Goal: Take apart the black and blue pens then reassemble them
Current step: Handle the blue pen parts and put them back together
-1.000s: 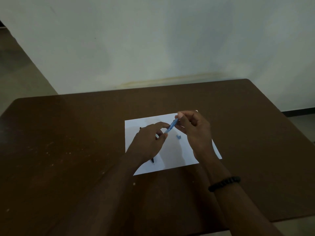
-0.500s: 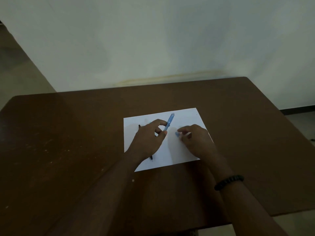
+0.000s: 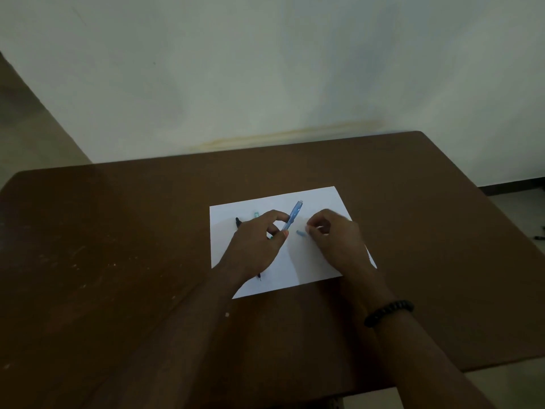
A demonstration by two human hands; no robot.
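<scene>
My left hand (image 3: 256,246) pinches the lower end of the blue pen barrel (image 3: 294,214), which tilts up and to the right above the white paper (image 3: 321,199). The black pen lies under that hand; only its top end (image 3: 237,221) and its tip (image 3: 259,278) show. A small blue piece (image 3: 300,232) rests on the paper. My right hand (image 3: 336,240) is low over the sheet, its curled fingertips right beside that piece. Whether they grip it is unclear. A tiny teal part (image 3: 256,214) lies near the paper's far left.
The paper sits in the middle of a dark brown table (image 3: 118,261) whose far edge meets a pale wall. A black bead bracelet (image 3: 389,312) is on my right wrist. Floor shows past the table's right edge.
My right hand let go of the blue barrel's upper end and dropped to the paper beside the small blue piece. My left hand kept the barrel and tilted it more upright.
</scene>
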